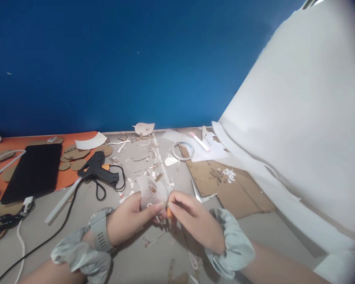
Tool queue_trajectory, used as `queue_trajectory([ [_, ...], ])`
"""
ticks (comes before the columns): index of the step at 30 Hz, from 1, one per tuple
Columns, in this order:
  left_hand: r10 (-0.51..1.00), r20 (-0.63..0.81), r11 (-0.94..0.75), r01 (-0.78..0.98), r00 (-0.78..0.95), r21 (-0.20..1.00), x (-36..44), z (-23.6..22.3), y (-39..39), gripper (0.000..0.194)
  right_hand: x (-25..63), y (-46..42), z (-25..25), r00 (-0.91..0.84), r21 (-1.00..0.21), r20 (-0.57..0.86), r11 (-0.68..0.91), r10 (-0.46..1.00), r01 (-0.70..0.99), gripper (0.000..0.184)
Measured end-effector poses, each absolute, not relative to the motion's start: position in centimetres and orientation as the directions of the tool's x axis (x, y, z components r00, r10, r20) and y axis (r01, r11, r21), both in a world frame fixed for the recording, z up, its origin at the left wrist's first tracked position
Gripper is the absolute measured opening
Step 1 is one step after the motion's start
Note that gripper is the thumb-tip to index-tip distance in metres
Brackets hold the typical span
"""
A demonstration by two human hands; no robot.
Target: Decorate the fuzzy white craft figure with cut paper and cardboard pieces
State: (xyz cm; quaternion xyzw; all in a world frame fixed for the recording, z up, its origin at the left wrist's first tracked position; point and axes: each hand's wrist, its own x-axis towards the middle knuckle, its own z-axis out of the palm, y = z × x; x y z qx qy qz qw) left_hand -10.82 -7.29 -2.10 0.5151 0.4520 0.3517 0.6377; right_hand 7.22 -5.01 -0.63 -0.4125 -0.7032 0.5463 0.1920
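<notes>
Low in the middle of the head view, my left hand point(136, 217) is closed on a thin, whitish, translucent piece point(149, 191) with a brown patch on it, the thumb lying over its lower edge. My right hand point(189, 215) is pinched at that piece's right side. A small orange thing point(169, 213) shows just under the right fingertips; what exactly they grip is hidden. Past my hands, scraps of paper and cardboard point(149, 152) litter the table. Pointed, pale blade-like shapes point(202, 196) lie beside my right hand.
A black glue gun point(97, 169) with its cord lies left, near a black tablet point(32, 171) and an orange sheet point(72, 185) bearing cardboard discs. A bird-shaped cutout point(144, 128) stands at the back. Right are a tape roll point(182, 158), a pink-and-white marker point(199, 141) and cardboard point(239, 201).
</notes>
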Motion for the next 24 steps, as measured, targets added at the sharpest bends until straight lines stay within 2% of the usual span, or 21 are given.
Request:
queue_trajectory([
  [7,0.929,-0.161,0.167,0.009,0.332,0.986,-10.76,-1.93,-7.15,0.026,7.28,-4.81,-0.3,-0.609,-0.925,-0.147,0.109,0.779,0.363,0.024],
  [18,0.923,-0.147,0.144,0.035,0.355,0.989,-10.87,-2.19,-7.08,0.03,7.17,-5.06,-0.75,-0.614,-0.966,-0.253,-0.156,0.748,0.208,0.027],
  [24,0.934,-0.141,0.14,0.029,0.328,0.99,-10.92,-2.34,-7.24,0.027,7.23,-5.08,-0.75,-0.606,-0.961,-0.268,-0.164,0.749,0.223,0.027],
])
